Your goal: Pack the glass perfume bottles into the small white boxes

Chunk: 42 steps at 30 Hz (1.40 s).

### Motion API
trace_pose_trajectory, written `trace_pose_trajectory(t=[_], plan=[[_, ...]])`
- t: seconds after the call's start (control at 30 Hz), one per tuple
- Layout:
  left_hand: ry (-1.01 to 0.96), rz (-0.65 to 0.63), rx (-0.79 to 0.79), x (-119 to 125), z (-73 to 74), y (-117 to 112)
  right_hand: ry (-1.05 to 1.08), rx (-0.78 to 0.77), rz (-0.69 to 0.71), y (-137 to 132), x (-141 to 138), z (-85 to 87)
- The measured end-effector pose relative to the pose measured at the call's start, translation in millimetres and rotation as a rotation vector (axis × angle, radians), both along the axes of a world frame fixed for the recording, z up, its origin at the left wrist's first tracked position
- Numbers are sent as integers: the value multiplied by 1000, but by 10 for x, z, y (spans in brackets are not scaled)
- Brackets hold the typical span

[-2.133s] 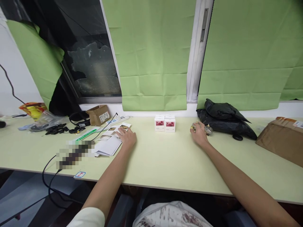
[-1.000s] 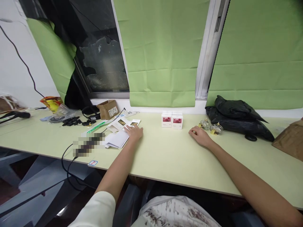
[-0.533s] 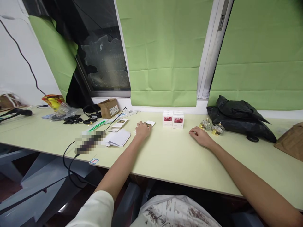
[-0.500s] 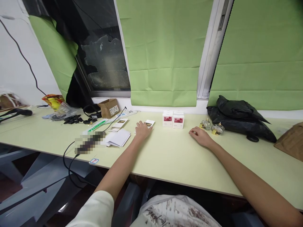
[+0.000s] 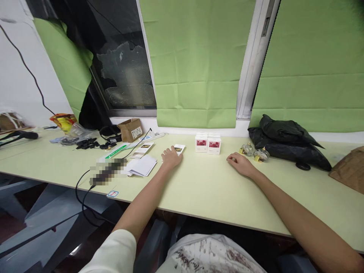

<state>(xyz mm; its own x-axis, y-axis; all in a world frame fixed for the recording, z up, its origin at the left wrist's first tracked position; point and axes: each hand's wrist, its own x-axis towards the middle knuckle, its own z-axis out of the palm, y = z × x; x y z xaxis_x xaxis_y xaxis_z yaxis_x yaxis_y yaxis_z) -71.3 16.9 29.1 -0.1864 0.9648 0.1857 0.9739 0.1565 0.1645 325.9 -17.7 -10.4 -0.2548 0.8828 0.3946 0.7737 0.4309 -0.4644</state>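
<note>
My left hand (image 5: 171, 157) lies palm down on the table with its fingers spread. Its fingertips rest over a flat white printed piece (image 5: 179, 148), like a flattened carton or card, and partly cover it. On the table to the right, my right hand (image 5: 239, 164) rests on its side, fingers curled in, and nothing shows in it. Between and beyond the hands stand small white boxes (image 5: 214, 145) with pink-red pictures, grouped close together. Two clear glass bottles with gold parts (image 5: 261, 154) are just right of my right hand.
Left of my left hand lie white folded sheets (image 5: 143, 166) and another printed flat piece (image 5: 143, 150). Farther back are an open brown carton (image 5: 130, 129), a power strip (image 5: 155, 135) and black small parts (image 5: 87, 143). Black plastic bags (image 5: 287, 142) and a brown paper package (image 5: 349, 170) lie right.
My left hand has barely shifted, still over the printed flat piece, with its fingers slightly rearranged. My right hand has not moved.
</note>
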Motion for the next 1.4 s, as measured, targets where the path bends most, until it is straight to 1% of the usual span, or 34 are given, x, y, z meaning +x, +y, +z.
trace_pose_trajectory(t=[0.2, 0.43, 0.73, 0.8, 0.97, 1.03, 1.17, 1.27, 1.4], plan=[[-20, 17, -22, 16, 30, -16, 6, -6, -1, -6, 0, 2], [-43, 32, -8, -6, 43, -8, 10, 4, 17, 6, 0, -3], [-59, 19, 70, -12, 74, -42, 10, -2, 21, -14, -11, 21], [-55, 13, 122, -5, 76, -40, 14, -3, 24, -17, -12, 23], [-68, -16, 338, 16, 134, -44, 22, -8, 24, -9, -4, 12], [-97, -53, 416, 23, 171, -53, 23, -9, 24, -7, -3, 10], [-189, -176, 562, 55, 235, -90, 15, -16, 15, -12, -6, 19], [-281, -240, 605, 101, 269, -145, 9, -14, 19, -23, -10, 31], [-370, -289, 609, 153, 290, -215, 9, -8, 21, -31, -15, 38]])
